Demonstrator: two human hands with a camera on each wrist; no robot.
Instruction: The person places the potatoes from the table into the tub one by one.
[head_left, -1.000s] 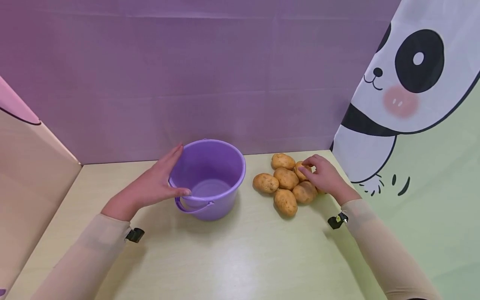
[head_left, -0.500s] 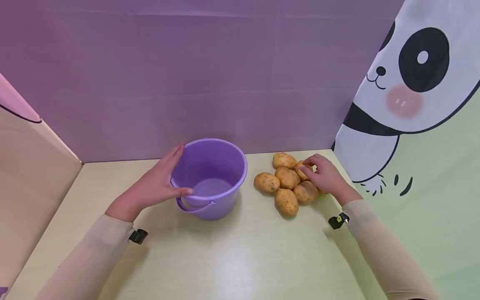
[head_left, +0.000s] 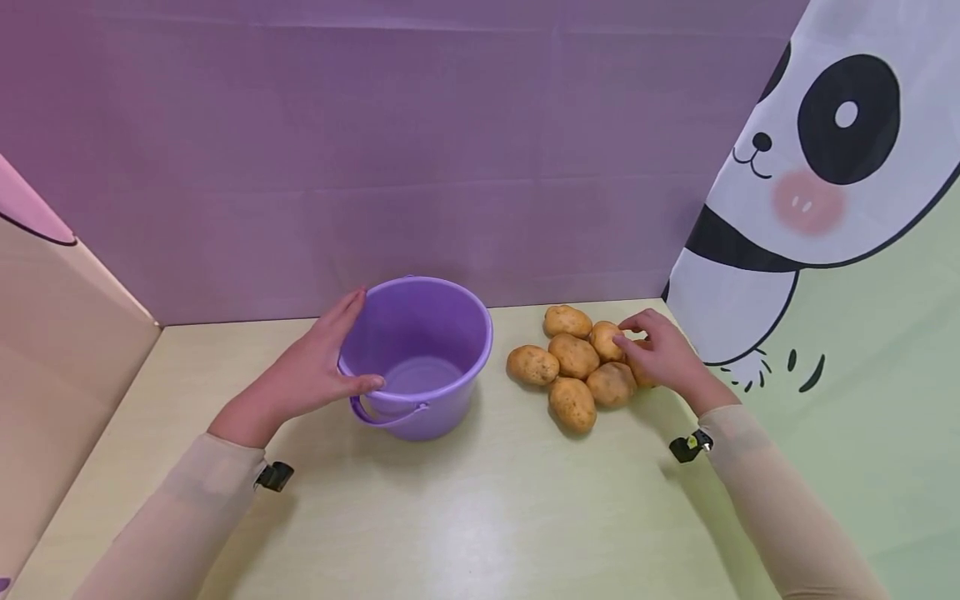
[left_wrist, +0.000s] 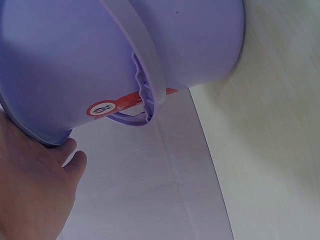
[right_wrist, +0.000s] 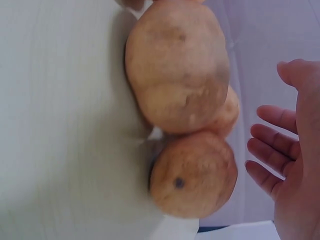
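Reaching across a pale worktop [head_left: 450, 517], a person's left hand [head_left: 307, 371] lies spread wide against the rim of an upright purple bucket [head_left: 438, 415]. The right hand [head_left: 663, 354], thumb and fingers parted, hangs over the right edge of the clustered potatoes [head_left: 573, 357] near the bucket; a purple backdrop [head_left: 420, 150] stands behind.

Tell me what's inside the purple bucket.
In the head view, the purple bucket shows only bare inner wall and floor. Its near rim hides the nearest inside surface and possibly the floor's closest edge; something small there can't be ruled out.
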